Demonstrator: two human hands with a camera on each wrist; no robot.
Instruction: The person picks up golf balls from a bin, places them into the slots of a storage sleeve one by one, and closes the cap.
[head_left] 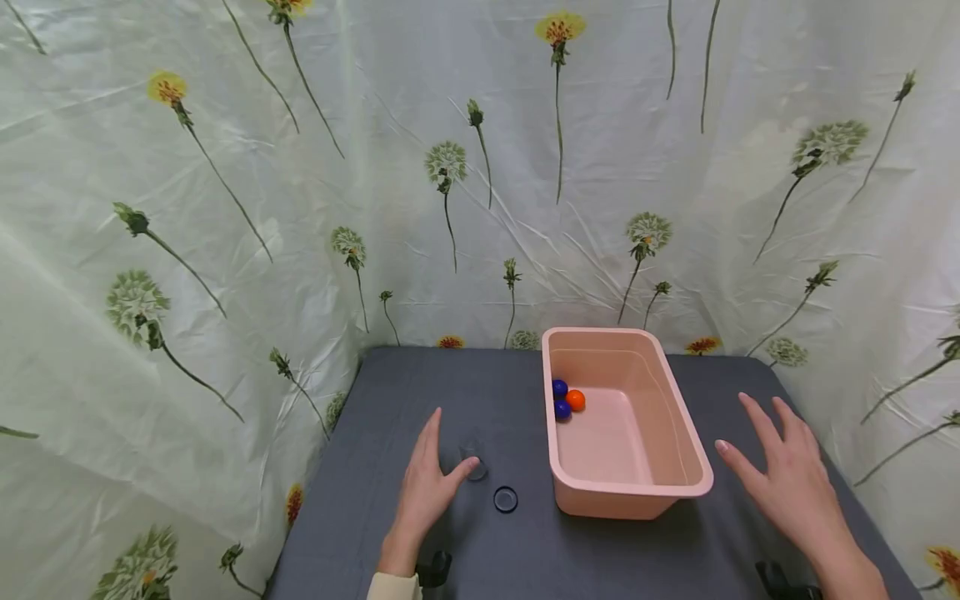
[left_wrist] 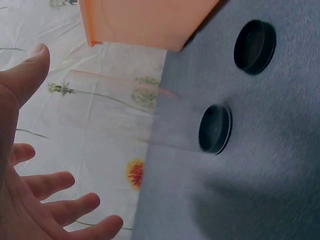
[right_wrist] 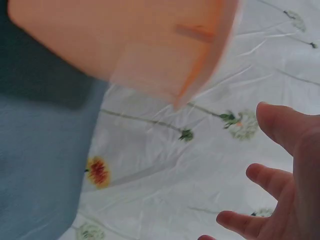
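Observation:
A clear tube (left_wrist: 125,112) with a black base stands upright on the table, faint in the head view. Just left of it, my left hand (head_left: 427,483) is held with fingers spread and thumb toward the tube, a gap between them in the left wrist view. A round black cap (head_left: 506,499) lies on the table to the tube's right. The pink bin (head_left: 633,487) holds two blue balls (head_left: 562,409) and an orange ball (head_left: 575,400) along its left wall. Off the bin's right side, my right hand (head_left: 787,475) hovers with spread fingers, holding nothing.
The dark grey table (head_left: 420,383) ends at a white curtain (head_left: 480,208) printed with dandelions, which hangs behind it and on both sides. The bin's tall walls stand between the two hands.

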